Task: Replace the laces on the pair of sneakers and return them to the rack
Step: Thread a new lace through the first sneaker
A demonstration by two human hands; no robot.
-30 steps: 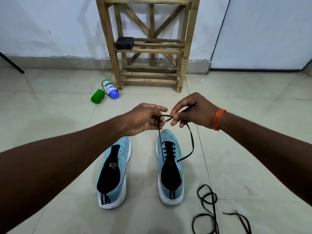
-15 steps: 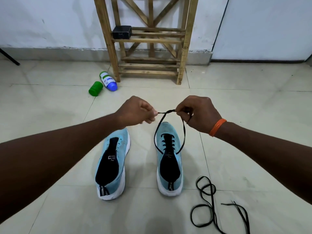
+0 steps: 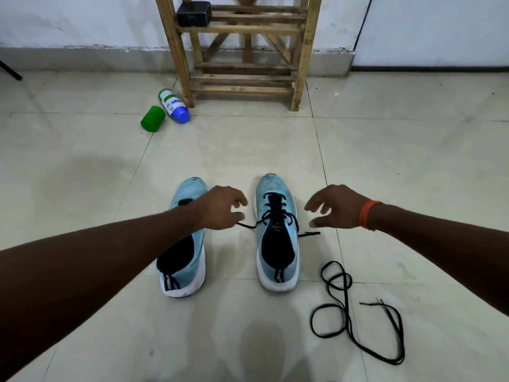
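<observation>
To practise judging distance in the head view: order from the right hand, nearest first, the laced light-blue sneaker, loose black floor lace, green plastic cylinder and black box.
From the right hand:
1. laced light-blue sneaker, just left.
2. loose black lace, on floor behind.
3. green plastic cylinder, far left.
4. black box, on wooden rack.

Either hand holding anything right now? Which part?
Nothing. Left hand and right hand hover empty beside the laced sneaker; its lace ends lie loose.
</observation>
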